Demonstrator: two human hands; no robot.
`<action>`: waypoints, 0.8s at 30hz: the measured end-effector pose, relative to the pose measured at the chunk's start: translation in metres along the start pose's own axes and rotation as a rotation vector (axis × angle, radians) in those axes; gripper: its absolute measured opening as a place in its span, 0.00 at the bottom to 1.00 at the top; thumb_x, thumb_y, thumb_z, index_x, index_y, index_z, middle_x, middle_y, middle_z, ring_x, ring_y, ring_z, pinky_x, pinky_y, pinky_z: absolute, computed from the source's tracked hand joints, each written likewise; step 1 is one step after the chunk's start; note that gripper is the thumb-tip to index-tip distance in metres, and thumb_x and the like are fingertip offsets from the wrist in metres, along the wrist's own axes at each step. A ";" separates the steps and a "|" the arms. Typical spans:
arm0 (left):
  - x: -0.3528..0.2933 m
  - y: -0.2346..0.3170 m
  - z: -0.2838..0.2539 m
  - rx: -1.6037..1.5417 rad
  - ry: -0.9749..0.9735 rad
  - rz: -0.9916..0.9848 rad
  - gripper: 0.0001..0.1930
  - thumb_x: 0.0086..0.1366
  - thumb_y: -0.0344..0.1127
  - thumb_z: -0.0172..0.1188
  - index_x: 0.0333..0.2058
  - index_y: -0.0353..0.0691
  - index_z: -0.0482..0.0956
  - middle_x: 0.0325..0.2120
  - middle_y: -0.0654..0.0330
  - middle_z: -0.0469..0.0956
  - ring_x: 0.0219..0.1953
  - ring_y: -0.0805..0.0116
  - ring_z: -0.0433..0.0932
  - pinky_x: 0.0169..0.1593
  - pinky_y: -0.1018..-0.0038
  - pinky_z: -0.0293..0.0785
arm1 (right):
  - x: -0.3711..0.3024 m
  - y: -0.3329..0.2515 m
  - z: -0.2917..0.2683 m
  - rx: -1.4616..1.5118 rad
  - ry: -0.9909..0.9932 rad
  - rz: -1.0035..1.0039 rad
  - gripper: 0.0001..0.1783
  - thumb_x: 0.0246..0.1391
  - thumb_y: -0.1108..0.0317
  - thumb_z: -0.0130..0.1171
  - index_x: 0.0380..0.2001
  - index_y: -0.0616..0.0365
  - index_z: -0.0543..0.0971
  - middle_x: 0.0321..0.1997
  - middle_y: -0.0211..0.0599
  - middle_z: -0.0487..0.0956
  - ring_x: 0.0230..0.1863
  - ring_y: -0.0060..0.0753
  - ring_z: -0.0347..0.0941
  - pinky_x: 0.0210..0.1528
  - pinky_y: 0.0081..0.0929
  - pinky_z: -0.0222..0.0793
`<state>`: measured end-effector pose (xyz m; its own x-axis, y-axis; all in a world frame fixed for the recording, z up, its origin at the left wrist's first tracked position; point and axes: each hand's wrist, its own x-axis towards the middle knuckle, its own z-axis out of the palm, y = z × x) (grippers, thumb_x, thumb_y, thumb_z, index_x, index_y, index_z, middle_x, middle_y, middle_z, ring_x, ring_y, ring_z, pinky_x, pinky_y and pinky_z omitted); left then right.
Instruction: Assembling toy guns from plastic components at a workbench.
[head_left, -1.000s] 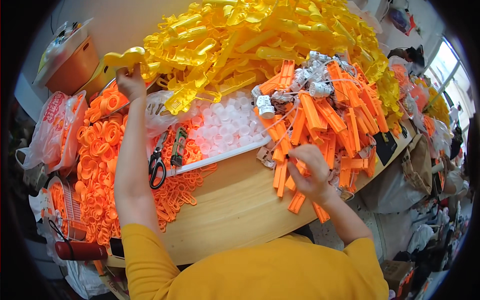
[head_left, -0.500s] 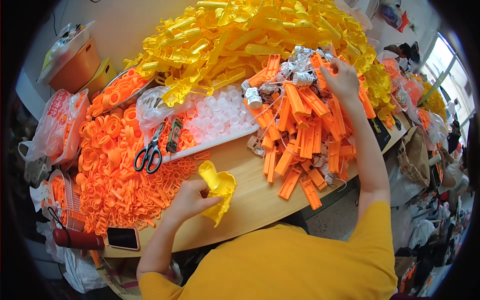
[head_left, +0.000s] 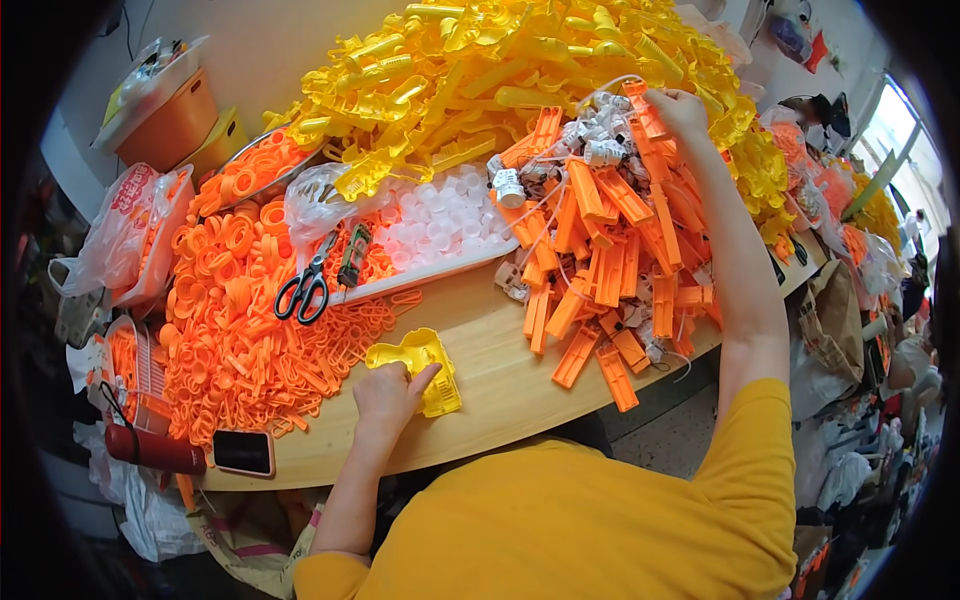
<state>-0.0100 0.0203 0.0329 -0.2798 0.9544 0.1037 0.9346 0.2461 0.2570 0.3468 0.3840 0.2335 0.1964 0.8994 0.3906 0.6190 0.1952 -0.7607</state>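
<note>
My left hand (head_left: 386,402) is closed on a yellow plastic shell (head_left: 436,372), a curved, hollow moulded piece held low over the table's near side. Its thumb lies along the shell, and the fingers behind are partly hidden. At the far right my right hand (head_left: 680,118) pinches an orange plastic channel piece (head_left: 646,108), raised at the top of a heap of similar orange pieces (head_left: 600,270). White motor-like parts (head_left: 604,152) and thin white wires are tangled among that heap. One wire arcs up beside the pinched piece.
A tall mound of yellow shells (head_left: 520,60) rises at the back. Small orange rings and clips (head_left: 240,330) cover the left side. A white tray (head_left: 440,272) holds translucent caps, with black-handled scissors (head_left: 303,292) beside it. A phone (head_left: 244,453) and red bottle (head_left: 160,449) lie near left.
My left hand has turned the yellow shell and lowered it toward the table. My right hand has risen slightly and now pulls up an orange channel piece with its wire.
</note>
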 end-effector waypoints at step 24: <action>0.197 0.134 -0.092 -1.404 -0.283 0.263 0.19 0.67 0.47 0.55 0.38 0.33 0.77 0.31 0.59 0.77 0.29 0.73 0.77 0.33 0.75 0.76 | -0.043 -0.041 0.044 0.733 -0.097 -0.069 0.11 0.50 0.62 0.66 0.27 0.59 0.80 0.23 0.25 0.78 0.23 0.14 0.70 0.26 0.16 0.66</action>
<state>0.0403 0.2256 0.1764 0.0687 0.9865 0.1487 -0.0749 -0.1435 0.9868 0.2795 0.3548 0.2253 0.0861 0.8995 0.4284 -0.0452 0.4331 -0.9002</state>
